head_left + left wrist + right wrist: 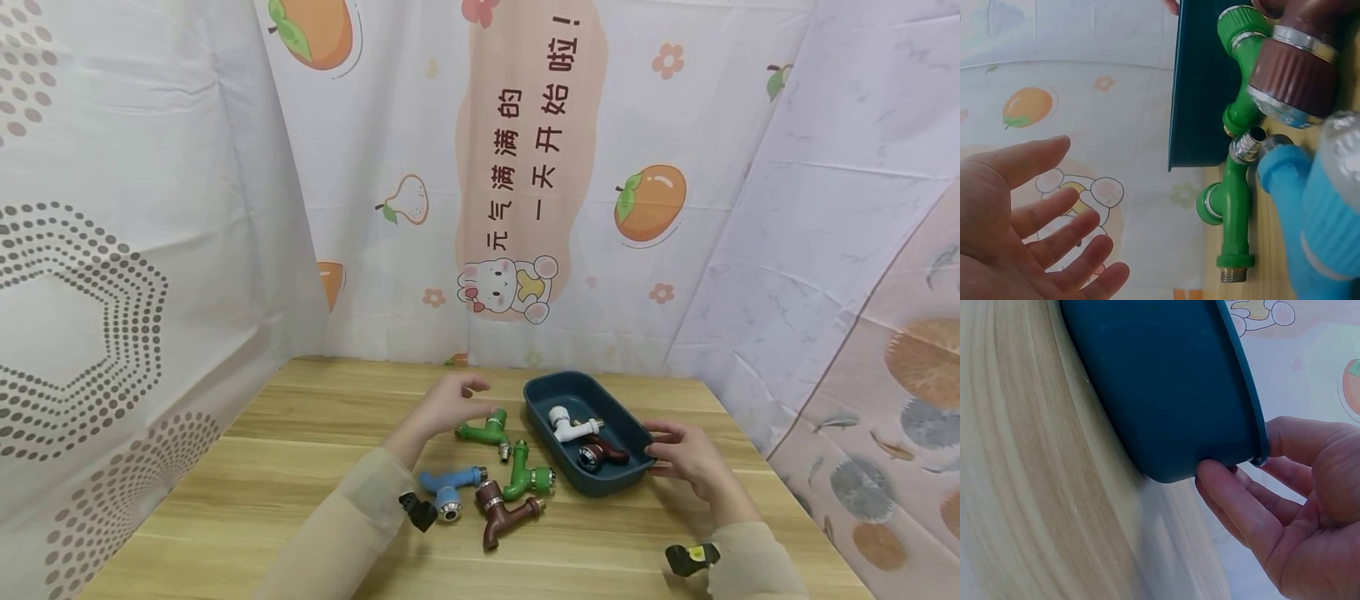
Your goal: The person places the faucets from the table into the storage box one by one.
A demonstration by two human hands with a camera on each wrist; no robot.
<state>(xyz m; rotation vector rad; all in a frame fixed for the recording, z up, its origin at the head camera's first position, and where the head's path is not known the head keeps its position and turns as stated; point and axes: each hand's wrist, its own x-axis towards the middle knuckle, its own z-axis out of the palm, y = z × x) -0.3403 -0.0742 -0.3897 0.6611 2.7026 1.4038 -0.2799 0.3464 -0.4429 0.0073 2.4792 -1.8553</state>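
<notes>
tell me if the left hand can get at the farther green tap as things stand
Probably yes: the left hand looks empty, close beside the farther green tap, and nothing lies over it, though the nearer green tap crowds one end.

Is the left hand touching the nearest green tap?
Apart. The left wrist view shows it: the fingertips of the left hand stop short of the green tap, with printed curtain visible between them.

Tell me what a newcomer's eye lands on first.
Probably the big dark lettering on the curtain behind the table. Next, perhaps, the teal tray right of centre, with a white tap and a brown tap inside; two green taps, a blue tap and another brown tap lie to its left.
</notes>
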